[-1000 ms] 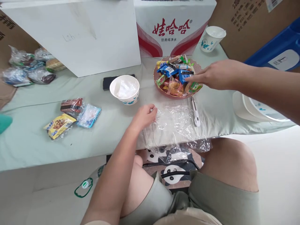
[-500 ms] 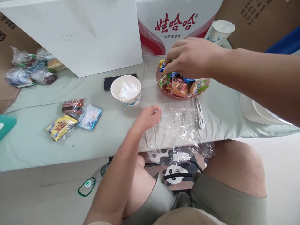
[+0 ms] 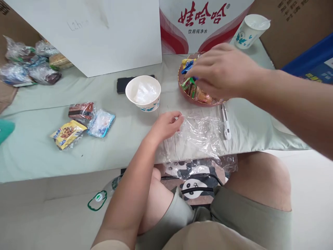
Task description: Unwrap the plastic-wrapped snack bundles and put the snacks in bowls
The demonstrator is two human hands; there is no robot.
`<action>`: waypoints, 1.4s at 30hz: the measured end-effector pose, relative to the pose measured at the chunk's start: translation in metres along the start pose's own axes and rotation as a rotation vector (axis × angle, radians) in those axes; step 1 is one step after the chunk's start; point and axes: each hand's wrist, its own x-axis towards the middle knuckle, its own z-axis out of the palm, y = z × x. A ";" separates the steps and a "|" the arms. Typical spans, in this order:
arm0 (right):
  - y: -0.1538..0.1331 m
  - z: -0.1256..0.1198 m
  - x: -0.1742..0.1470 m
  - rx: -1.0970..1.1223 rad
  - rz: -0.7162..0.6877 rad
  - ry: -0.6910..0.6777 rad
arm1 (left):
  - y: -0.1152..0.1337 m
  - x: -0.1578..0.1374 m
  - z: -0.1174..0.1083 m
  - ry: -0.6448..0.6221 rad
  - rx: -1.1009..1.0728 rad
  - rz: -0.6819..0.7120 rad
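A clear plastic bag lies spread at the table's front, its lower part hanging over the edge. My left hand is closed, pinching its upper left corner between thumb and fingers. Above the pinkish bowl reaches my right hand, fingers bent down among small wrapped snacks. Blur and the hand itself hide the fingertips, so I cannot make out whether they grasp anything. A blue-and-yellow snack packet shows at the bowl's left side. Beside the bag rests a white utility knife.
Left of my hand stands a paper cup with crumpled plastic inside, a phone behind it. Several snack packs lie at left. White boxes line the back; another paper cup stands at back right.
My right hand has shifted over the bowl, now covering more of its right side. The left hand keeps its pinch on the bag. The view has tilted slightly.
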 end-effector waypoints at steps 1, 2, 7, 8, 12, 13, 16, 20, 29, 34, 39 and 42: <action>-0.007 -0.006 -0.016 -0.073 -0.075 -0.049 | 0.000 -0.001 -0.001 -0.013 -0.006 0.017; -0.013 -0.009 -0.035 -0.097 -0.089 -0.056 | 0.001 -0.003 -0.002 -0.023 -0.011 0.031; -0.030 0.025 -0.121 0.155 0.064 -0.160 | 0.003 -0.008 -0.003 -0.089 -0.030 0.114; -0.031 0.035 -0.130 0.182 0.122 -0.178 | 0.003 -0.008 -0.003 -0.101 -0.044 0.126; -0.029 0.049 -0.140 0.282 0.373 -0.115 | -0.005 -0.004 -0.006 -0.040 -0.019 0.081; -0.027 0.046 -0.140 0.297 0.428 -0.074 | -0.007 -0.002 -0.007 0.006 0.011 0.056; -0.021 0.035 -0.145 0.338 0.564 0.049 | -0.014 0.003 -0.010 0.187 0.101 0.023; -0.007 0.029 -0.156 0.458 0.736 0.228 | -0.018 0.011 -0.011 0.421 0.109 0.041; 0.006 0.024 -0.165 1.000 0.992 0.205 | -0.019 0.020 -0.005 0.618 -0.302 0.038; 0.005 0.029 -0.164 1.059 1.026 0.451 | -0.019 0.019 -0.007 0.660 -0.284 0.041; 0.001 0.032 -0.157 1.001 1.045 0.637 | -0.015 0.014 -0.004 0.763 -0.351 -0.017; 0.000 0.031 -0.152 0.942 1.028 0.748 | -0.011 0.012 -0.005 0.782 -0.414 -0.025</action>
